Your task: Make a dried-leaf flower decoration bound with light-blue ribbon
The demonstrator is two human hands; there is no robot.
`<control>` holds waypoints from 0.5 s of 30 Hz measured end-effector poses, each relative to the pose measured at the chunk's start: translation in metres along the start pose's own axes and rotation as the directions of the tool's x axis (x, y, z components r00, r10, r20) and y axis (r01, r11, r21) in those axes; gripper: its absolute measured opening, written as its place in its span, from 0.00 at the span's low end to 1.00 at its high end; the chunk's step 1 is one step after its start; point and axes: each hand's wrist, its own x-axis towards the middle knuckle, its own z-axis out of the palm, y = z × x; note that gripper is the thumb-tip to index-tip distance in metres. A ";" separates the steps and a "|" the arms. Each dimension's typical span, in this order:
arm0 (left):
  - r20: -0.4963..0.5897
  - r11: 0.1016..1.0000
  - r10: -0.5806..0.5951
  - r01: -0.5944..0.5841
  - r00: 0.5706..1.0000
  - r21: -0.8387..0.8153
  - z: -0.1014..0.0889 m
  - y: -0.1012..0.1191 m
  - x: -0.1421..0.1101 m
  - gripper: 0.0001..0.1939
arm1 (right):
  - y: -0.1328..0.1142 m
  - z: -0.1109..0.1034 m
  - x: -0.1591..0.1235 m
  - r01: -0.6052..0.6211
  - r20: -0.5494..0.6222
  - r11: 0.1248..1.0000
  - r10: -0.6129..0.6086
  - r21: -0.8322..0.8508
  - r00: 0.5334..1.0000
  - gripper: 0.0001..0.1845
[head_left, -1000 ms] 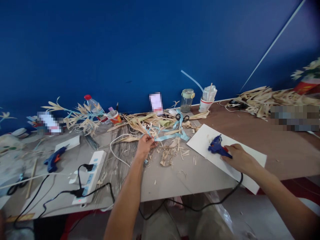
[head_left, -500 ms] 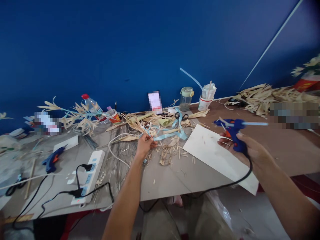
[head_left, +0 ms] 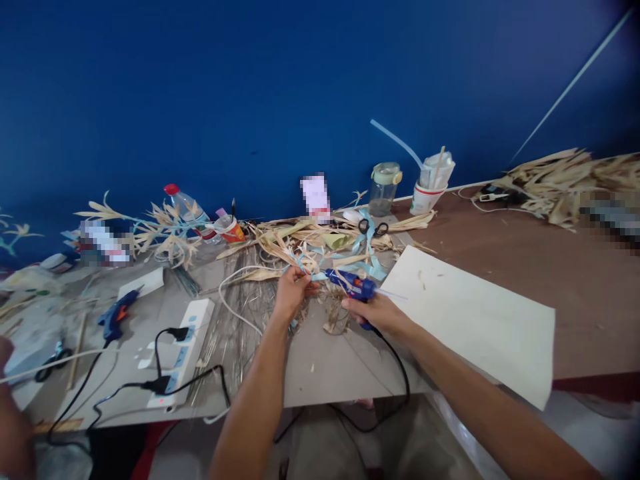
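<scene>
My left hand (head_left: 293, 293) is closed in a pinch on a light-blue ribbon (head_left: 319, 275) beside a bundle of dried husk strips. Small pale-blue twigs rise around its fingertips; how they join the ribbon is too small to tell. My right hand (head_left: 383, 313) grips a blue glue gun (head_left: 364, 288), its nozzle pointing left, close to the left fingertips. A translucent glue stick (head_left: 395, 295) sticks out of its back, and its black cord (head_left: 406, 380) hangs over the table edge. Husk scraps (head_left: 336, 313) lie under the gun.
A white sheet (head_left: 470, 313) lies at right. At left are a power strip (head_left: 193, 333), a second glue gun (head_left: 117, 317) and scissors (head_left: 53, 363). Along the wall stand a bottle (head_left: 185, 207), a jar (head_left: 384, 193) and cups (head_left: 429, 199). Part of another person's arm (head_left: 15, 413) shows at far left.
My right hand has brought the glue gun leftward from above the white sheet to beside my left hand. My left hand keeps its pinch. The view has shifted slightly.
</scene>
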 end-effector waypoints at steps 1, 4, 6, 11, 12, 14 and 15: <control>0.000 1.000 -0.006 0.006 1.000 0.001 0.000 0.000 0.000 0.11 | 0.001 0.001 0.001 -0.022 -0.012 0.998 0.022 -0.051 1.000 0.12; 0.003 1.000 -0.007 0.007 1.000 0.004 0.001 -0.001 0.000 0.12 | 0.002 0.001 0.003 -0.022 -0.060 0.993 0.015 -0.116 0.998 0.09; 0.009 1.000 -0.004 0.004 1.000 0.010 0.002 0.000 -0.001 0.12 | 0.002 0.000 0.002 0.056 -0.073 0.989 -0.067 -0.140 0.995 0.09; 0.022 0.999 -0.003 0.002 1.000 0.042 0.003 0.002 -0.003 0.11 | 0.003 0.000 0.003 0.182 -0.025 0.957 -0.193 -0.227 0.981 0.08; 0.019 0.999 -0.002 0.001 1.000 0.041 0.003 0.002 -0.003 0.11 | 0.004 0.001 0.003 0.186 -0.019 0.952 -0.197 -0.242 0.980 0.08; 0.017 0.999 0.000 0.000 1.000 0.033 0.003 0.001 -0.003 0.12 | 0.007 0.002 0.003 0.188 -0.021 0.946 -0.201 -0.264 0.979 0.10; 0.020 1.000 -0.001 0.001 1.000 0.031 0.003 0.001 -0.002 0.12 | 0.008 0.002 0.003 0.192 -0.021 0.944 -0.205 -0.268 0.979 0.11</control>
